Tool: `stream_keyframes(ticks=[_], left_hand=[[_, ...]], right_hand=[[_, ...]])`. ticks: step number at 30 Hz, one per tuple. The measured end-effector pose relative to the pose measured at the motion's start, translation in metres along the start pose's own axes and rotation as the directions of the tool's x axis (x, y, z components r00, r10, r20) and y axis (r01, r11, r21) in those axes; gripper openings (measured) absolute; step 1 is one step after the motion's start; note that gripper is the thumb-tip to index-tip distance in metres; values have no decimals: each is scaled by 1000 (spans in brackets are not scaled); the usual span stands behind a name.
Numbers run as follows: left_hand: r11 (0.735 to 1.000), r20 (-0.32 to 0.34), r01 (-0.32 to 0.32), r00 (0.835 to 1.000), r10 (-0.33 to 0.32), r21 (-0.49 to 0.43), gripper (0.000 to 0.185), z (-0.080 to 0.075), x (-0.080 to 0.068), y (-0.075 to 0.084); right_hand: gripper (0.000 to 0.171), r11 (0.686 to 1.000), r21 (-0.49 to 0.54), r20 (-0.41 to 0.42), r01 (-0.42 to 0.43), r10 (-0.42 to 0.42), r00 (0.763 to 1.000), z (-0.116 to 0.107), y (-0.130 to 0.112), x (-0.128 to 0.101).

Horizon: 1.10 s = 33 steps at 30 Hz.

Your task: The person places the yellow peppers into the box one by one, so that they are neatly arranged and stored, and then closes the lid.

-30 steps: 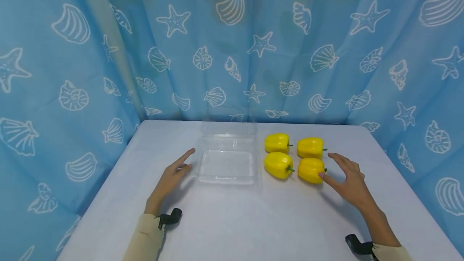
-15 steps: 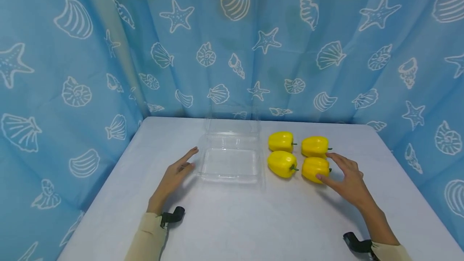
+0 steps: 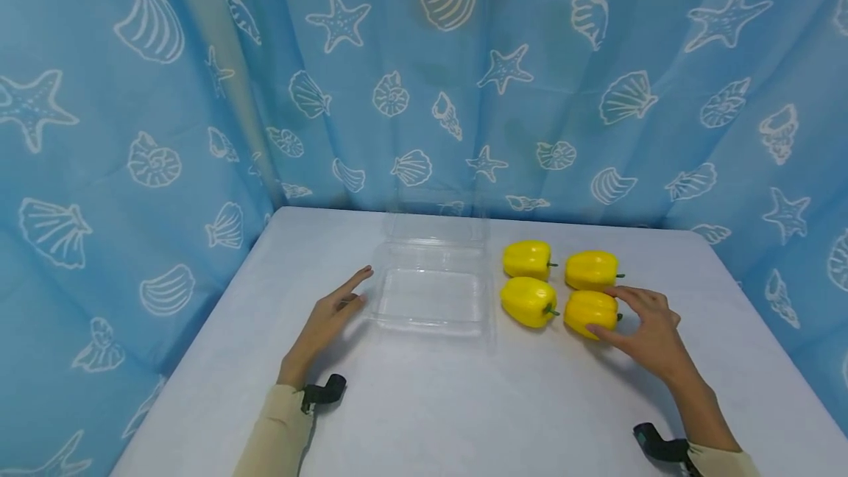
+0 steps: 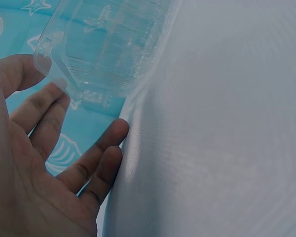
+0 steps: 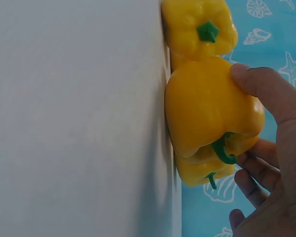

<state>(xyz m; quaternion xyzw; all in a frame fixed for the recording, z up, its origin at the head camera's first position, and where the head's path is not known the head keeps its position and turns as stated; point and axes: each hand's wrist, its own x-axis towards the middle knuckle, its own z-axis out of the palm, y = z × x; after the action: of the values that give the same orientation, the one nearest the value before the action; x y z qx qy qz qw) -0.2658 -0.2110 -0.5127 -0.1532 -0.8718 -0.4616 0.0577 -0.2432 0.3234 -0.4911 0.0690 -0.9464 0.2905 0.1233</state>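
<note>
Four yellow bell peppers lie in a square on the white table [image 3: 464,403]. My right hand [image 3: 626,319] grips the front right pepper [image 3: 586,311], thumb on its near side and fingers curled over its far, stem side. In the right wrist view the thumb [image 5: 259,84] presses that pepper [image 5: 207,108]. The other peppers are the front left [image 3: 528,301], back left [image 3: 526,259] and back right [image 3: 592,269]. A clear plastic clamshell box [image 3: 430,293] lies open left of them. My left hand [image 3: 338,308] rests with straight fingers at the box's left edge [image 4: 54,49].
Blue curtains [image 3: 132,94] printed with shells and starfish close in the table at the back and on both sides. Black wrist mounts [image 3: 322,391] [image 3: 659,449] sit near the table's front. Bare tabletop lies in front of the box and peppers.
My right hand has moved left and closed its thumb and fingers round the front right pepper. The left hand has stayed beside the box. The head view has shifted a little.
</note>
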Motion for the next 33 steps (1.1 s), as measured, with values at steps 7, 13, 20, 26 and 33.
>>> stream_keyframes(ticks=[7,13,20,26,33], left_hand=[[1000,-5,-5,1000,5,-5,49,0,1,-4],[1000,-2,-16,1000,15,-26,48,1,-1,-4],[1000,-10,-16,1000,16,-20,48,-1,0,-2],[1000,-15,-13,1000,13,-21,48,0,1,-4],[999,-20,-6,1000,5,-35,49,3,1,-8]], right_hand=[[74,1000,-25,-55,-14,13,998,3,-3,0],[73,999,-3,-93,-43,43,995,1,-3,-3],[66,999,35,-162,6,0,987,-5,-8,2],[68,999,33,-175,-19,24,984,-4,-11,3],[68,999,21,-188,-25,29,982,-9,-18,5]])
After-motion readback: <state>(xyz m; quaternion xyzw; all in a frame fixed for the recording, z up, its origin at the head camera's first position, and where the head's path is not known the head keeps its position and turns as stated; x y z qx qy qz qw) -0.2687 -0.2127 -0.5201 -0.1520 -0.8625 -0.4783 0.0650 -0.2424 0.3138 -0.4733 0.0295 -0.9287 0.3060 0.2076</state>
